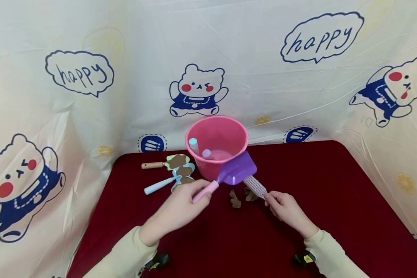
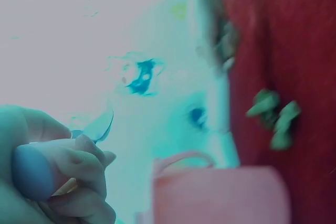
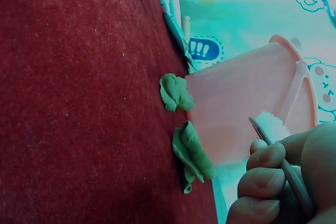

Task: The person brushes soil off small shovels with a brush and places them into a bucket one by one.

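My left hand (image 1: 182, 206) grips the pink handle of a purple shovel (image 1: 238, 169), its blade in front of the rim of a pink bucket (image 1: 217, 133). A textured pinkish brush (image 1: 255, 186) is pinched by its end in my right hand (image 1: 287, 210); part of it is behind the shovel blade. White bristles (image 3: 273, 125) show in the right wrist view. Two crumpled brown lumps (image 1: 235, 200) lie on the cloth by the bucket, looking green in the right wrist view. Two capped sticks (image 1: 193, 145) stand inside the bucket.
Left of the bucket lie a wooden-handled trowel (image 1: 153, 165) and a pale blue tool (image 1: 159, 185) with a white handle, brown patches on their heads. Dark red cloth (image 1: 229, 247) covers the table. A printed white curtain (image 1: 142, 50) hangs behind and at both sides.
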{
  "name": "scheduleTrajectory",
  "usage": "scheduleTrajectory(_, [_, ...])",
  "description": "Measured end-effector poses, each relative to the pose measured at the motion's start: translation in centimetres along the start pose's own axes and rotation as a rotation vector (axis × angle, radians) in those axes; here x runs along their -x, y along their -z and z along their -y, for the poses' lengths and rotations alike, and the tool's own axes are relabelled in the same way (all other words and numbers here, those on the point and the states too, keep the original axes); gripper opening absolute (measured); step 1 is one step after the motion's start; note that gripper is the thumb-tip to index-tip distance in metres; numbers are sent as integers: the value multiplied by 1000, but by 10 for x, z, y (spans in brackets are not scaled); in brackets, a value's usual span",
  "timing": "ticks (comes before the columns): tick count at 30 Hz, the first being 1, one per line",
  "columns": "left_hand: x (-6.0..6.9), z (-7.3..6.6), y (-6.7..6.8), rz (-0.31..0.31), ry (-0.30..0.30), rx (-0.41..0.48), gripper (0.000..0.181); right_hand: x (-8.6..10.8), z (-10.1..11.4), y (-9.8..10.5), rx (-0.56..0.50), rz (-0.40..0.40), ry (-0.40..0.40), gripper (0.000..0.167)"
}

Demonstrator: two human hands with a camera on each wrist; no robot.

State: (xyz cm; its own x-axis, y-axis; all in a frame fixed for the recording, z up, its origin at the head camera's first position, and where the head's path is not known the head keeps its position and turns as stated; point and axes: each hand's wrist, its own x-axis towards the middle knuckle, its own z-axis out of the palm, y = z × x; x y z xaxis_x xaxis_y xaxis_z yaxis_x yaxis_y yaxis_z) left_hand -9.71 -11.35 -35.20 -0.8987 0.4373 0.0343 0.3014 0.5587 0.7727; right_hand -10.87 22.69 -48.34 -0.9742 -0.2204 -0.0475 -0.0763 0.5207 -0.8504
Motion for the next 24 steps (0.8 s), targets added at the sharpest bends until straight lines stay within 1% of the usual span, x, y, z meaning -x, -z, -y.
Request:
scheduleTrajectory(3, [-3, -11, 21, -51, 22, -42, 28, 1, 0, 2, -7, -8, 15, 37])
scheduleTrajectory(6, [-9, -18, 39, -82, 34, -106, 33, 2, 0, 3, -5, -4, 21, 36])
scheduleTrajectory(8, [-16, -21, 48, -105, 31, -145, 31, 4, 0, 4, -2, -1, 20, 36])
scheduleTrajectory(11, [-28, -23, 57, -159, 21, -212, 28, 6, -1, 4, -1, 3, 11, 37])
scheduleTrajectory(14, [-43, -22, 62, -226, -6, -305, 28, 6, -3, 4, 10, 3, -2, 38])
scheduleTrajectory(17, [-58, -17, 63, -284, -36, -384, 23, 7, -4, 3, 15, 4, -3, 38])
scheduleTrajectory(19, [-68, -12, 63, -316, -58, -407, 18, 8, -3, 2, 14, 8, -9, 39])
scheduleTrajectory(21, [-76, -8, 62, -336, -69, -401, 14, 9, -2, 1, 9, 13, -15, 38])
scheduleTrajectory(24, [-87, -6, 60, -354, -72, -391, 18, 11, -1, 1, 10, 18, -32, 38])
